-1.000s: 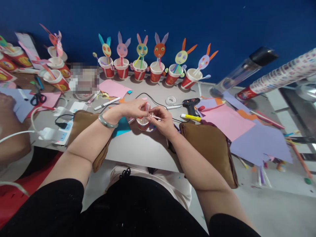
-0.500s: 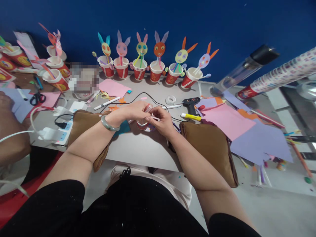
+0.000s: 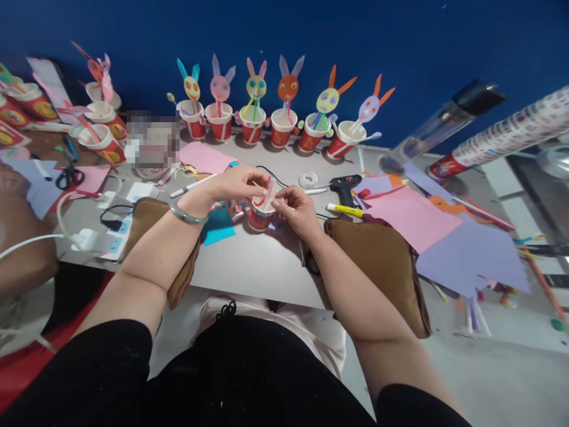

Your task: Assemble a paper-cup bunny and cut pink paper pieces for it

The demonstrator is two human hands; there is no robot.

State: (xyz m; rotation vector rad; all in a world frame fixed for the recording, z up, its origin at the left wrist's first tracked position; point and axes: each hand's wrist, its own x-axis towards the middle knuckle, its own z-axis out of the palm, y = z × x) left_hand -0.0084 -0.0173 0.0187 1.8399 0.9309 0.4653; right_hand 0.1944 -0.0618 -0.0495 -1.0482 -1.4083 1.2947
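Observation:
A red-and-white paper cup (image 3: 260, 222) stands on the table in front of me, between my hands. A thin pinkish-white straw (image 3: 269, 190) rises from inside it, with a red curved piece beside it. My left hand (image 3: 240, 182), with a bangle at the wrist, reaches over the cup from the left, fingers curled around the straw's upper part. At the right of the rim, my right hand (image 3: 299, 213) has thumb and forefinger pinched together near the straw. What lies between those fingertips is partly hidden.
Several cups with paper rabbit heads (image 3: 281, 127) line the blue wall. A black glue gun (image 3: 344, 190), yellow marker (image 3: 344, 210) and coloured paper (image 3: 466, 255) lie right. Brown cushions (image 3: 377, 267) flank my arms. Left are a power strip (image 3: 116, 243) and another person's arm (image 3: 26, 237).
My hands have moved slightly apart, uncovering more of the cup. The straw, earlier tilted sideways in my fingers, now stands upright in the cup. My left hand has risen a little.

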